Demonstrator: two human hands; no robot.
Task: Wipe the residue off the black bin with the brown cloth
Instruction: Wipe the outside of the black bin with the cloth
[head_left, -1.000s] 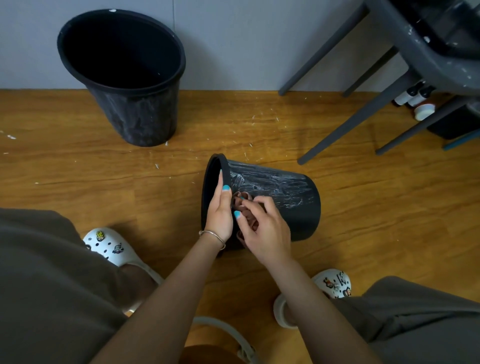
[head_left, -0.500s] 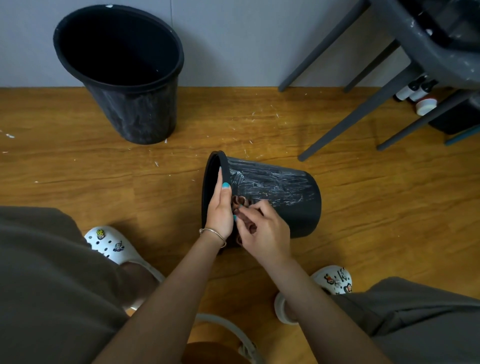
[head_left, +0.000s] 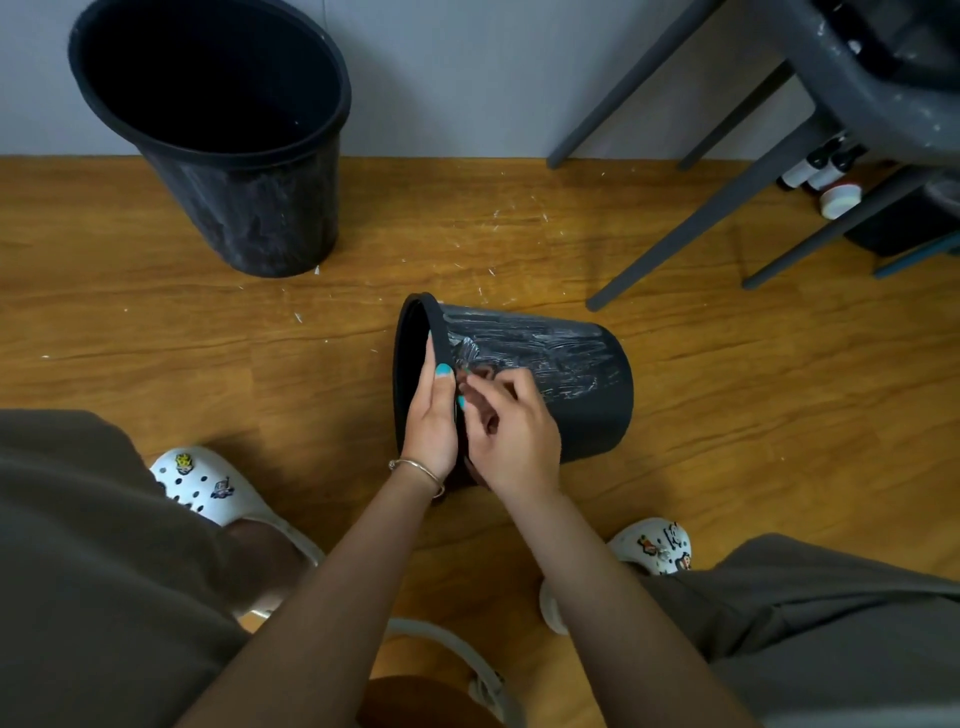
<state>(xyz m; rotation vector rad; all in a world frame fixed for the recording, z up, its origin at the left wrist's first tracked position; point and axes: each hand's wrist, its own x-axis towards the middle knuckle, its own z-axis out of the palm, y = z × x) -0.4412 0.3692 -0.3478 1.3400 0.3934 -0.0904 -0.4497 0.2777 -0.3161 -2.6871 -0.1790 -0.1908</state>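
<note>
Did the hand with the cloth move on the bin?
Yes, a little. The right hand slid up the lying black plastic bin, ending beside the left hand's thumb at the rim.

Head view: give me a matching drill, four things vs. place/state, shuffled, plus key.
Things
1. small black bin
2. large black bin
3. left hand
4. right hand

States
A. standing upright by the wall
B. lying on its side on the floor, white residue streaked on its wall
C. fingers curled on the brown cloth against the bin's side
D. holding the bin's rim

Pairs: 1-B, 2-A, 3-D, 4-C
</note>
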